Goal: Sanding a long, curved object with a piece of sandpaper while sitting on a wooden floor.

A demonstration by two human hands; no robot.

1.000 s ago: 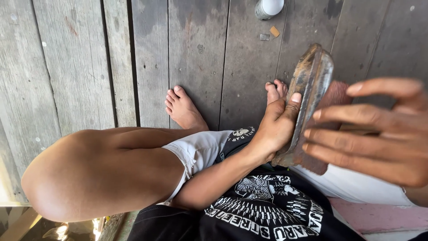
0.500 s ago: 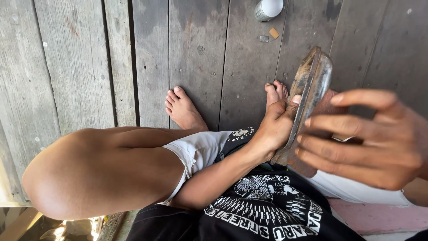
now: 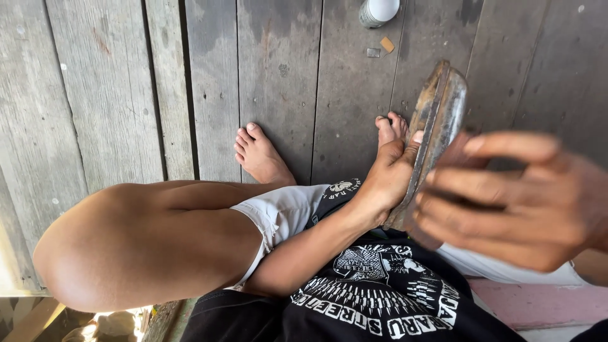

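Step in hand: I judged this a rubbing or working pass along a worn, oblong metal piece point(image 3: 437, 123), with one hand steadying it and the other laid across its near face.
Where the piece stood: It rose on edge above the person's lap, its far tip leaning toward 1 o'clock, over the grey plank floor point(image 3: 190, 82) and just beside the toes of the right foot point(image 3: 389, 126).
Left hand point(image 3: 386, 180): I saw its grip clamped on the piece's lower left edge, thumb up along the rim, forearm running back toward 7 o'clock across the black printed shirt point(image 3: 373, 297).
Right hand point(image 3: 513, 202): Fingers lay long and nearly flat, pointing toward 9 o'clock, pressed on a reddish-brown block point(image 3: 459, 142) against the piece; motion blur hid the thumb, so I could not tell whether that grip was closed around the block or only bearing on it.
Next move calls for: By my reading, firm bracing from the left and even pressure from the right, keeping the fingertips off the thin edge.
Around them: A bare knee point(image 3: 126, 247) filled 8 o'clock, the left foot point(image 3: 259, 155) rested flat, and a small pale container point(image 3: 379, 11) stood at 12 o'clock.
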